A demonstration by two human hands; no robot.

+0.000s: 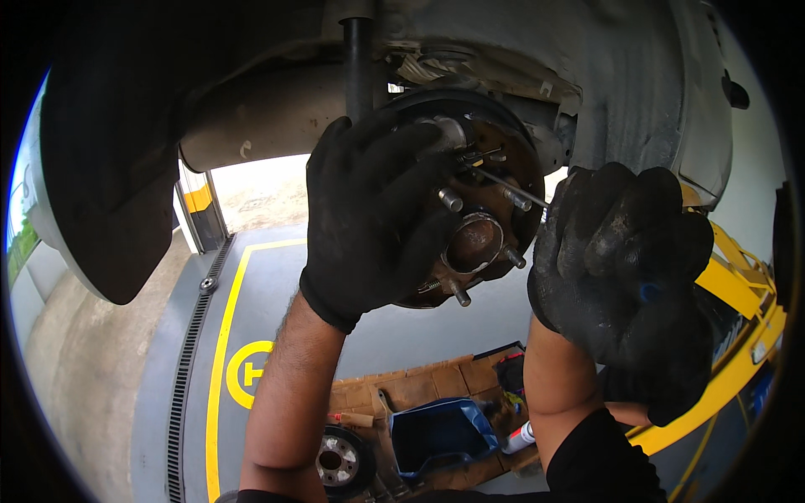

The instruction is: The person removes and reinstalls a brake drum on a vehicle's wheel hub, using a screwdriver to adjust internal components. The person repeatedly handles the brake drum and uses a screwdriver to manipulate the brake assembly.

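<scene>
The right hand (616, 243) is closed in a fist around one thin metal rod (503, 183), whose long axis runs from that fist up and to the left, across the upper part of the hub (474, 243). The hub lies to the left of the right hand and directly against the right side of the left hand (373, 218), so the left hand is the nearer one to it. The left hand is bent over the hub's left side, its fingertips close to the rod's far end; small dark parts crowd there, so I cannot tell whether it pinches anything. Counted in view: two gloved hands of the wearer, one rod, one hub and four bolts (514, 256) standing out from it. Well below the left hand are one wheel (344, 465) and one blue tub (480, 419); below the right hand, beside its forearm, lies one spray can (518, 438).
</scene>
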